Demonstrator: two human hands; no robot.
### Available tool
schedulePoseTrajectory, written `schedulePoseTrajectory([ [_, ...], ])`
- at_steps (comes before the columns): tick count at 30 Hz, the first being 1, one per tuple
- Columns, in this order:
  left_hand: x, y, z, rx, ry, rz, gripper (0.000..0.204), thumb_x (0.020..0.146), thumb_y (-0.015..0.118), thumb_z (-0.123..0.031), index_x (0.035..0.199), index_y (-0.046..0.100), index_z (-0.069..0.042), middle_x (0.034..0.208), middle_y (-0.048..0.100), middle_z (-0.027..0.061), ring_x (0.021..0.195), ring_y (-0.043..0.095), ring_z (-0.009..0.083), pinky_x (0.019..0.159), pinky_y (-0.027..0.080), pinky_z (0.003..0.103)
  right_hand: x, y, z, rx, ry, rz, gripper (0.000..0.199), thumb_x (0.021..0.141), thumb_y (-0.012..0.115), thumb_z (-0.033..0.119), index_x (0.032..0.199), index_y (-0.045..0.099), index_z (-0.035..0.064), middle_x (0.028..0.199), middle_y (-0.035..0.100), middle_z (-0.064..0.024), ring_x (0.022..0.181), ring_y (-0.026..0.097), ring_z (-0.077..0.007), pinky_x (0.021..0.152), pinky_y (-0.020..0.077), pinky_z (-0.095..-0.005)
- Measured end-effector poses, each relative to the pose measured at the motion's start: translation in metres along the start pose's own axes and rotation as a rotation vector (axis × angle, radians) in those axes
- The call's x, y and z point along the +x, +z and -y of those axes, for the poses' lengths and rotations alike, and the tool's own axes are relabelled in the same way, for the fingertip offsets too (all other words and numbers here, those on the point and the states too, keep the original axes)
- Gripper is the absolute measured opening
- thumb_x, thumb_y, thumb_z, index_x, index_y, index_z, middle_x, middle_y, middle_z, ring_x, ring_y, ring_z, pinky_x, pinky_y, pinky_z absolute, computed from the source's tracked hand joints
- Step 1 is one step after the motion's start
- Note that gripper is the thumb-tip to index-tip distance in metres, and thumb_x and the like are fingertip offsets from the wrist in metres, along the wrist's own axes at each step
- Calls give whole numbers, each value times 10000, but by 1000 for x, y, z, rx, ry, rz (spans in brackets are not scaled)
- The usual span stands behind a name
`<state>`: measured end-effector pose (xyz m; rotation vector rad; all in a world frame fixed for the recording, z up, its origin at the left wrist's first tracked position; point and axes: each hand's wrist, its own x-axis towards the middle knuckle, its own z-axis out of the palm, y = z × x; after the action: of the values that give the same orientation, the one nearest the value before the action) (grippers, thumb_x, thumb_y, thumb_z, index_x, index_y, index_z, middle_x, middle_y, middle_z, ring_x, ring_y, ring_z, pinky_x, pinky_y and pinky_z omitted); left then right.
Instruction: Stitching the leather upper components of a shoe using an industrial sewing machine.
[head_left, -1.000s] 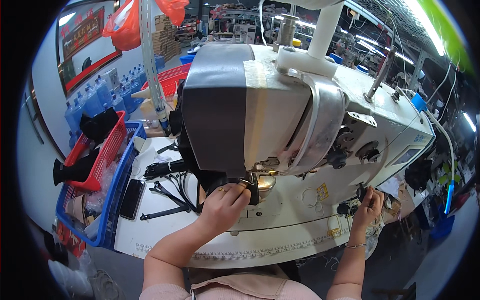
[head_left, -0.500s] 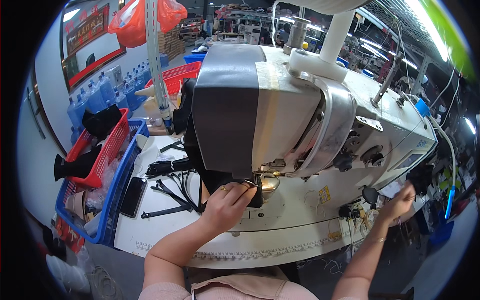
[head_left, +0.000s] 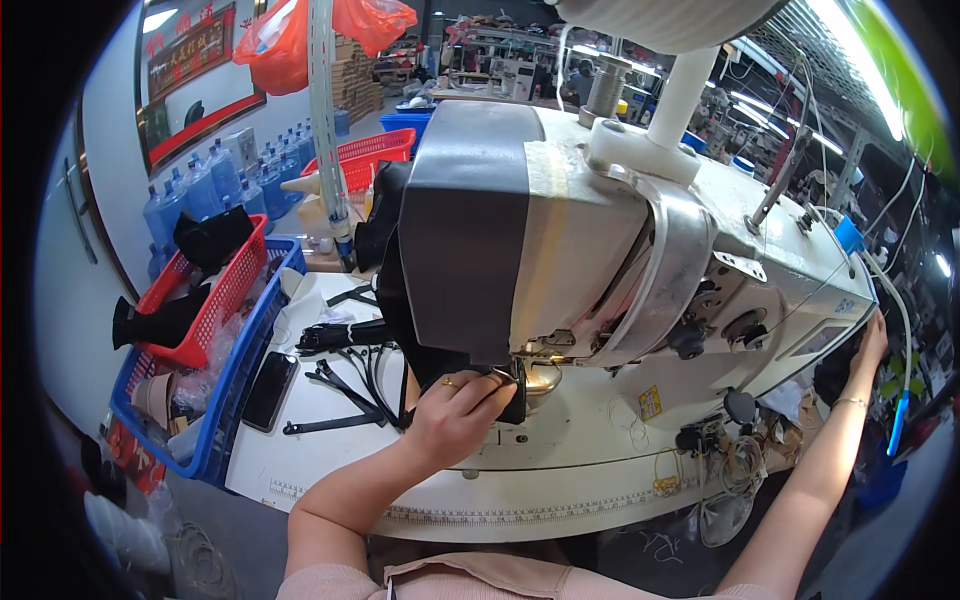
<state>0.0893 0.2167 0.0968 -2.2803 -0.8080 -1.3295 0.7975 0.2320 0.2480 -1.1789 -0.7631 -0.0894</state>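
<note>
At the needle area of a large industrial sewing machine point(head_left: 590, 230), my left hand point(head_left: 458, 412) pinches the edge of a black piece of material point(head_left: 512, 405). Its ring finger wears a ring, and its thumb and fingertips are close by the presser foot. Most of the black piece hangs down behind the machine's grey head cover point(head_left: 465, 230). My right arm stretches far to the right, where my right hand point(head_left: 872, 348) reaches the machine's right end. The machine's body partly covers those fingers, so their grip does not show.
Black straps point(head_left: 350, 395) and a phone point(head_left: 270, 391) lie left on the white table point(head_left: 330, 465). Beyond them, a red basket point(head_left: 225, 290) with black pieces sits in a blue crate point(head_left: 215, 450). Tangled thread and a wire coil point(head_left: 742, 455) lie at right.
My right hand has moved right and up, from above the table's right side to the machine's right end. My left hand keeps its pinch at the needle. The view has shifted slightly.
</note>
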Motion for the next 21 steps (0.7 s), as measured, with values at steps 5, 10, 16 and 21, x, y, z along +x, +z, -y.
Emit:
schedulePoseTrajectory([
  [5,1,0,-1,-24,-11,-9,332,638,628,-7,963,671,-52,885,599,34,779,601,188,660,501,279,-21,6,-21,250,-131,100,333,923,582,301,1128,596,38,1014,639,-35,886,592,-107,765,478,-248],
  [10,-1,0,0,-37,-17,-3,359,621,618,13,974,662,-38,895,588,50,790,596,198,675,498,289,-93,11,-46,107,-71,126,377,929,566,332,1210,575,82,986,612,52,798,515,-35,663,348,-150],
  [16,-1,2,-1,-30,-26,9,366,625,615,26,983,657,-36,900,566,55,792,589,206,666,490,296,-19,-2,37,98,198,179,453,913,555,437,1170,613,68,984,654,-2,856,591,-87,735,457,-227],
  [21,-1,2,0,-35,-14,9,354,633,623,30,978,660,-41,875,553,53,785,589,207,654,489,299,-82,19,-13,314,-5,45,326,944,521,345,1081,632,71,958,659,-35,835,607,-124,750,467,-261],
])
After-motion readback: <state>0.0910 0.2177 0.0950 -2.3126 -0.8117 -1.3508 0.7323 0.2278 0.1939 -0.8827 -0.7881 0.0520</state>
